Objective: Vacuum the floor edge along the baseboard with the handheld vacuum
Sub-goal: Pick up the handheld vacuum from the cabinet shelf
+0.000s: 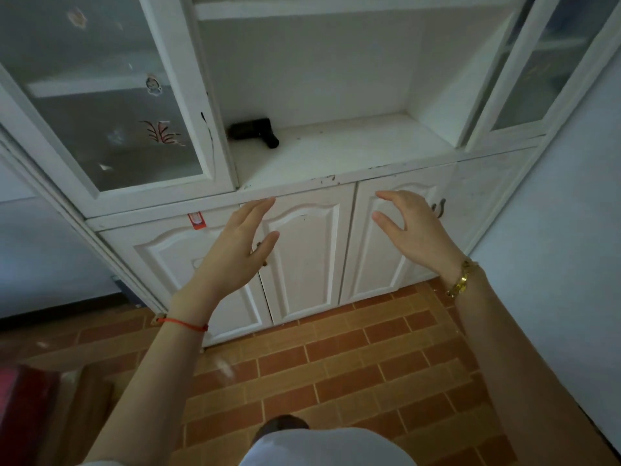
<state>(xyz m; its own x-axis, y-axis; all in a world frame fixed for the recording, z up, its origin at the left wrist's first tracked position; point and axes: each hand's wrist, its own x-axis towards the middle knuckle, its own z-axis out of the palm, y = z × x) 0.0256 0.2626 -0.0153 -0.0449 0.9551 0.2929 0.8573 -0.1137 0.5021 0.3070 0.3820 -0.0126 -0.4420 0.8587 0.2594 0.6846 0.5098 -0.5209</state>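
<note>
A small black handheld vacuum (256, 132) lies on the open shelf of a white cabinet (336, 153), at the shelf's back left, with its handle pointing toward me. My left hand (237, 245) and my right hand (411, 230) are both raised in front of the lower cabinet doors, below the shelf edge. Each hand is open, fingers apart, holding nothing. Neither hand touches the vacuum. The brick-patterned tile floor (336, 364) meets the cabinet base below my arms.
Glass-fronted doors (100, 95) flank the open shelf on both sides. A light wall (571, 264) runs close along the right. A dark baseboard (60, 311) lines the left wall. Something red (23, 408) sits at the lower left edge.
</note>
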